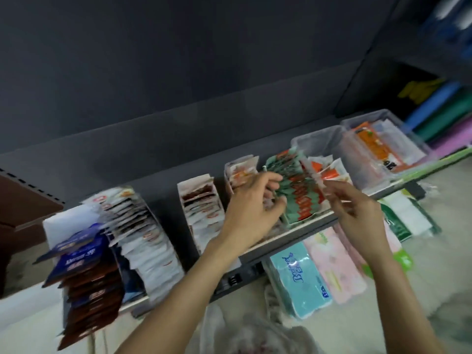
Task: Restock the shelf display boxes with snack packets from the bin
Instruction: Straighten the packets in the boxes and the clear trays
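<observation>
Both hands worked at the shelf in the middle of the frame, where rows of snack packets stood upright in display boxes so their faces showed. The left hand reached forward from the lower middle, wrist bent, fingers curled into the green-and-red packets at centre right; its grip seemed to hold several, probably parting the row to make room, though blur hid the exact hold. The right hand came in from the lower right with forearm raised, pinching a white-and-orange packet by its edge, apparently ready to slot it in. A clear bin with more packets sat at upper right on the shelf, just beyond the hands.
</observation>
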Demonstrator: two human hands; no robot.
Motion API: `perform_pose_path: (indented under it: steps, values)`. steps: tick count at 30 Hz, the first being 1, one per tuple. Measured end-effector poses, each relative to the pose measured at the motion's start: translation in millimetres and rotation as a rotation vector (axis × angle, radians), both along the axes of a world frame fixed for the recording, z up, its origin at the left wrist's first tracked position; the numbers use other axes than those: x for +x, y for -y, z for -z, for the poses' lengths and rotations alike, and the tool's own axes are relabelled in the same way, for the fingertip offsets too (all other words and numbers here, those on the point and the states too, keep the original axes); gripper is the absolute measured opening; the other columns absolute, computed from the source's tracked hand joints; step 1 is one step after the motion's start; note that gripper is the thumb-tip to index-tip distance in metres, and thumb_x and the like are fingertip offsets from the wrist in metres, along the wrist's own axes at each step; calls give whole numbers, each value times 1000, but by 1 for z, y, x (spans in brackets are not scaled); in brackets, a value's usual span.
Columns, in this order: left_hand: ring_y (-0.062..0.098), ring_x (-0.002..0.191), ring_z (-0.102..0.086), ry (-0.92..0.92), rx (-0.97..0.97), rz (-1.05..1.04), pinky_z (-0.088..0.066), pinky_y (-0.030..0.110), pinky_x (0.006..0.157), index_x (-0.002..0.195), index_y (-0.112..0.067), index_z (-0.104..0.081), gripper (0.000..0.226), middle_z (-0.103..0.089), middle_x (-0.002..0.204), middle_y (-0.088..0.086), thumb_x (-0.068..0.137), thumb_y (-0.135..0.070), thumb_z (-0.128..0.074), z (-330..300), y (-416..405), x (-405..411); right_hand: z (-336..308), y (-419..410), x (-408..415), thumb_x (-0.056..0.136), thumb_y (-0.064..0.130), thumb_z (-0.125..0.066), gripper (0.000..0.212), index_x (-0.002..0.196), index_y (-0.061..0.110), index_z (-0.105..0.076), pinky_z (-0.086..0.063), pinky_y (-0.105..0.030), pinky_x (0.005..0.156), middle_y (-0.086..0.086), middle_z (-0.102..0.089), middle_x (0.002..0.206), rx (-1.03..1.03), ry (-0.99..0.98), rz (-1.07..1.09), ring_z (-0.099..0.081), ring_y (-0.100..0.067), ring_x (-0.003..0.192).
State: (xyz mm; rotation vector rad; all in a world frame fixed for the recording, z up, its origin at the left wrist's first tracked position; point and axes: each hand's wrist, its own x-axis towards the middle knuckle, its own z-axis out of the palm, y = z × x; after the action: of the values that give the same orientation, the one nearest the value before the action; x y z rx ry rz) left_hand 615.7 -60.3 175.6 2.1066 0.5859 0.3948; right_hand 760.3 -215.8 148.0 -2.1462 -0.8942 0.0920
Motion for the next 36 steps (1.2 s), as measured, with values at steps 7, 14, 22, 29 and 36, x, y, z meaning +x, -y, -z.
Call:
perform_pose_path:
  steps: [7,14,22,29,36]
  values:
    - [20,131,-38,-175,376,-108,-30,23,103,136,-18,-39,53,-37,141,5,90,-27,-62,19,-2,92,15,-9,74,80,9,-66,46,125,14,-58,-40,-31,95,-9,-58,126,-85,184,-293,-52,-28,112]
    - [28,133,-36,-548,337,64,-34,38,106,151,-19,-5,98,-35,148,12,82,-42,-70,31,-11,122,27,-45,111,78,37,-73,99,152,24,-8,-10,-43,117,-2,-14,158,-390,272,-646,-4,-21,145]
    - [24,146,-11,-622,582,11,-8,39,118,151,-5,4,63,-10,159,12,103,-33,-26,49,0,124,26,-81,130,93,49,-47,89,150,9,8,4,-36,117,-4,5,160,-557,291,-746,11,-15,146]
    - [18,146,-8,-572,442,45,-11,36,120,152,-10,-1,65,-9,159,6,101,-33,-34,47,-3,129,19,-75,141,90,33,-60,84,152,21,-6,-7,-31,116,4,-4,159,-463,71,-834,0,-12,145]
    - [22,131,-35,-205,412,-197,-30,31,109,140,-7,-36,52,-37,143,10,92,-17,-55,34,10,119,10,-97,148,95,15,-51,48,142,19,-40,-39,-41,105,-3,-46,139,-329,165,-790,-41,-19,129]
